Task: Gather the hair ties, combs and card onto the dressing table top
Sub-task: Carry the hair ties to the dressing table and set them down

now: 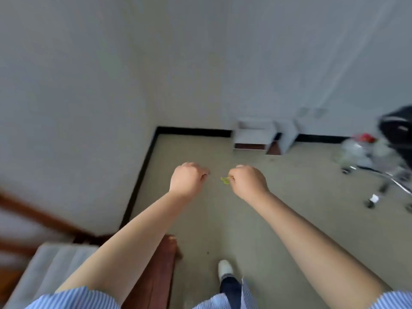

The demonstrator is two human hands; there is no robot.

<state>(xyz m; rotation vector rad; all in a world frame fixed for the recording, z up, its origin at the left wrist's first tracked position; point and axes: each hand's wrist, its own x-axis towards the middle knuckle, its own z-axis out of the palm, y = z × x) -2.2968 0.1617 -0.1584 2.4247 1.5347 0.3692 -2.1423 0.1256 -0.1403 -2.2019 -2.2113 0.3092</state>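
Both my arms reach forward over the beige floor, and the picture is blurred. My right hand [248, 182] is closed, and a small yellow-green hair tie [225, 180] sticks out of its fingertips on the left side. My left hand [189, 179] is curled into a fist a short way to the left. Whether anything is inside it cannot be seen. No comb, card or dressing table top shows in this view.
A brown wooden bed frame [160, 275] with a pale mattress [51, 270] fills the lower left. A white bedside cabinet [252, 136] stands against the far wall. An office chair base [388, 181] and plastic bags [354, 152] crowd the right. My white shoe [225, 268] is on the floor.
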